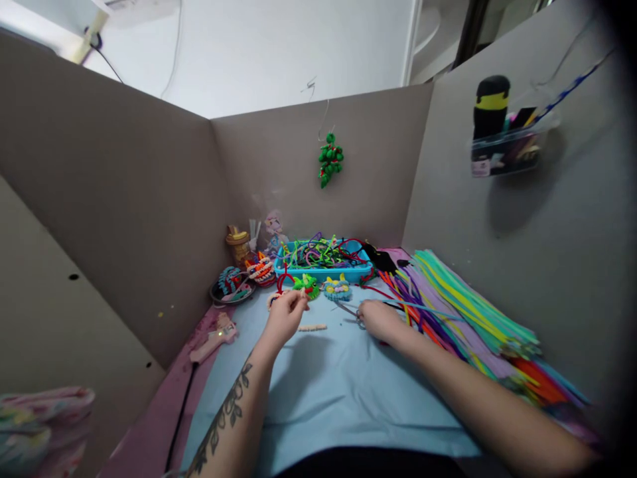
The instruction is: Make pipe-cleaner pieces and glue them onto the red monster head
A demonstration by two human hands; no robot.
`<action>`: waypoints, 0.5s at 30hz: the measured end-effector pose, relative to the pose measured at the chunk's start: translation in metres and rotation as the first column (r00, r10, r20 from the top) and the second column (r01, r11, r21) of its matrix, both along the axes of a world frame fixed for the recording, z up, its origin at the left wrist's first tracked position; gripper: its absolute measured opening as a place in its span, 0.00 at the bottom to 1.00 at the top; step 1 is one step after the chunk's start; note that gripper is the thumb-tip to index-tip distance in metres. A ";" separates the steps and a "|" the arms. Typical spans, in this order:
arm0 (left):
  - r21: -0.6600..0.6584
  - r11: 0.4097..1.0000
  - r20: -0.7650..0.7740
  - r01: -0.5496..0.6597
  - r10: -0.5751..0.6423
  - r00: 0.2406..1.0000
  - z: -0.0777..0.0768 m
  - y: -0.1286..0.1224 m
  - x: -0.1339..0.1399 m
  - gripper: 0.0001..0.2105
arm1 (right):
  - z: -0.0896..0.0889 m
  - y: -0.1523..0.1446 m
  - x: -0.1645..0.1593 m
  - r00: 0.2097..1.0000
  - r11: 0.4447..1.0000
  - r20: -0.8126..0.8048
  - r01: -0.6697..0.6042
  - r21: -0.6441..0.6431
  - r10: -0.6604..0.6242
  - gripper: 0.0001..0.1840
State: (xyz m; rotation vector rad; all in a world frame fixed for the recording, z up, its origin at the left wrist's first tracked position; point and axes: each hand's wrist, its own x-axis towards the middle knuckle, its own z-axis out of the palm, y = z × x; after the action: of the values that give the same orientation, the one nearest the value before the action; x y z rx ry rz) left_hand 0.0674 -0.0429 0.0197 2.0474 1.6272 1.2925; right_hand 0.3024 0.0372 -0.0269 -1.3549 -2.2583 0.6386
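My left hand point(286, 315) is raised over the blue cloth point(348, 385), its thumb and fingers pinched around something small I cannot make out. Under it lies a short cream twisted strip point(312, 327). On the right, my right hand point(381, 320) is closed at the handles of grey scissors point(348, 308), whose blades point left and away. Just beyond my hands sit a green fuzzy figure point(307, 285) and a light blue and yellow one point(338, 288). A red loop point(284, 279) stands up behind my left fingers.
A blue basket point(323, 272) of tangled pipe cleaners stands at the back. Bundles of coloured pipe cleaners point(462, 305) cover the right side. A pink glue gun point(213, 342) and a dark bowl point(231, 292) are at left. Grey panels point(318, 126) enclose the table.
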 end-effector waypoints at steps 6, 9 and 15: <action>-0.061 0.985 0.149 0.164 -0.153 0.977 -0.010 0.002 0.007 0.13 | 0.013 -0.029 -0.052 0.967 0.974 -0.198 -0.121 0.193 0.159 0.26; -0.061 0.985 0.171 0.164 -0.151 0.974 -0.014 0.001 0.005 0.16 | 0.013 -0.038 -0.068 0.935 0.959 -0.253 -0.198 0.204 0.247 0.19; -0.011 1.000 0.091 0.018 -0.017 0.996 -0.009 -0.001 -0.009 0.13 | 0.006 -0.029 -0.045 0.963 0.969 -0.237 -0.074 0.234 0.131 0.11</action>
State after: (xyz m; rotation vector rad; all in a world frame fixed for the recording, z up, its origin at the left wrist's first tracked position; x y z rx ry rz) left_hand 0.0580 -0.0434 0.0108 1.9622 1.5704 1.3463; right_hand 0.2577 0.0080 -0.0210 -0.9949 -2.1308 0.5375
